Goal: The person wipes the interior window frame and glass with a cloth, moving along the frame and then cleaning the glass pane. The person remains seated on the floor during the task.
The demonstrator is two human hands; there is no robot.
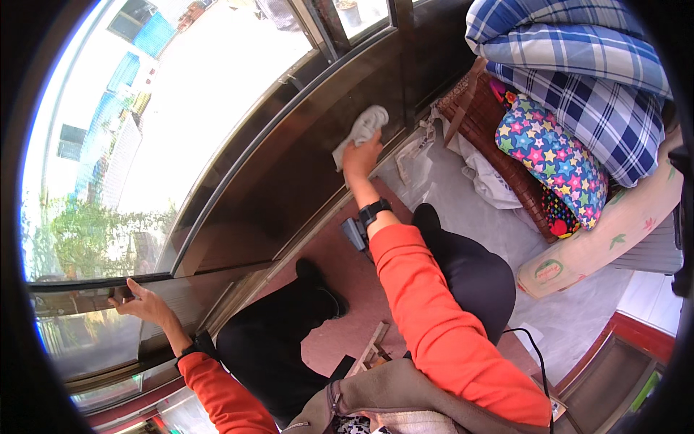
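My right hand (362,157) holds a whitish cloth (368,123) against the dark lower panel (303,146) of a framed glass door. At the left, my left hand (142,305) is at the door's edge, its thumb and fingers around a small dark part, perhaps a handle, beside the glass (217,97). The fingertips there are partly hard to make out. Both arms wear orange sleeves, with a dark band on each wrist.
Right of me a brown woven bed mat (488,135), plaid bedding (569,49), a star-patterned pillow (547,146) and a pale roll (607,233) are piled. A grey-blue object (354,234) lies on the reddish mat (336,347) near my feet. A wooden piece (370,347) lies between my legs.
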